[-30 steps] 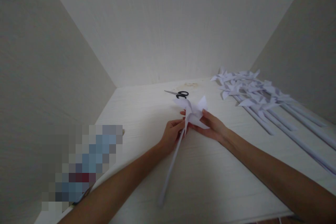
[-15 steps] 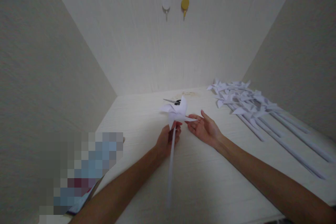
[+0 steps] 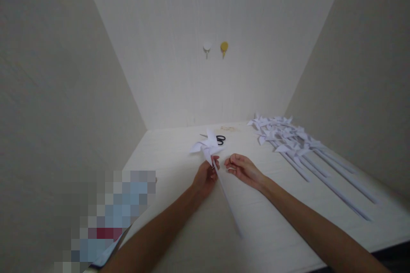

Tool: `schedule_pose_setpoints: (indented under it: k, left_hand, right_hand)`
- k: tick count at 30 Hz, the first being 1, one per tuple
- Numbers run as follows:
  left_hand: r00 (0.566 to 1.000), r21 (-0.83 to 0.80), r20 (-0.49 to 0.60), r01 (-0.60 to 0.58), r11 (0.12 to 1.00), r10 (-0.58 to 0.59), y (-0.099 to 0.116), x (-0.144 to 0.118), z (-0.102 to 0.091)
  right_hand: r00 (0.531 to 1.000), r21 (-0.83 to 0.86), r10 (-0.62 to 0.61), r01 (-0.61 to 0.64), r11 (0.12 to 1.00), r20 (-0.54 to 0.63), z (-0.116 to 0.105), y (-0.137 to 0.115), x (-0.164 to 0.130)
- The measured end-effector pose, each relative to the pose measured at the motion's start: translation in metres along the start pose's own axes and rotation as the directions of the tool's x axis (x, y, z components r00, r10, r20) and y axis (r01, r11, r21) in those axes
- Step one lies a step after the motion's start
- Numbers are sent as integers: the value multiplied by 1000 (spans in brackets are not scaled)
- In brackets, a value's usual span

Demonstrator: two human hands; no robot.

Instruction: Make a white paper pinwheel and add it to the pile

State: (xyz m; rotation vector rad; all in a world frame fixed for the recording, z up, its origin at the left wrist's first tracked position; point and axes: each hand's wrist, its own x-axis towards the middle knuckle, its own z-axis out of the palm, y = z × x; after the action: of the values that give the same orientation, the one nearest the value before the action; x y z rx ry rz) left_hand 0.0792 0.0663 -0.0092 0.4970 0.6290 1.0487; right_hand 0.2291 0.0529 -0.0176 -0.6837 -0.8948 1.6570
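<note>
My left hand (image 3: 203,180) is closed around the stick of a white paper pinwheel (image 3: 209,144), just below its blades. The pinwheel's head points up and away from me, and its thin white stick slants down toward the lower right. Just right of it, my right hand (image 3: 246,171) hovers with loosely curled fingers, apart from the pinwheel and with nothing visible in them. Behind the blades lies a pair of scissors (image 3: 221,140) with black handles, its blades partly hidden by the paper.
Several finished-looking white pinwheels (image 3: 296,150) lie in a heap along the right of the white tabletop (image 3: 173,158). Small tan bits (image 3: 228,128) lie near the back wall. A white hook (image 3: 206,47) and a yellow hook (image 3: 224,47) are on that wall. A blurred-out patch covers something at left.
The pinwheel's head has turned and shifted slightly left, its stick swinging to the right. My right hand has come away from the blade, its fingers curling in. The camera view has tilted up.
</note>
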Motion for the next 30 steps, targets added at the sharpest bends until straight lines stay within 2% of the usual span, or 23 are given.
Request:
schedule_pose_setpoints:
  k: [6, 12, 19, 25, 30]
  left_hand:
    - [1000, 11, 13, -28, 1000, 28, 0, -2, 3]
    - [994, 65, 25, -109, 992, 107, -5, 2, 2]
    - [992, 65, 29, -126, 990, 125, -7, 4, -1]
    - [990, 72, 15, -143, 987, 143, -7, 5, -1]
    - [970, 113, -26, -238, 965, 242, -5, 3, 1]
  right_hand:
    - [991, -298, -130, 132, 945, 29, 7, 8, -5]
    - [991, -492, -78, 123, 862, 113, 11, 16, -16]
    - [992, -563, -75, 121, 818, 104, 10, 16, -21]
    - [986, -610, -146, 165, 775, 81, 12, 16, -23]
    - [989, -572, -146, 125, 811, 9, 18, 16, -20]
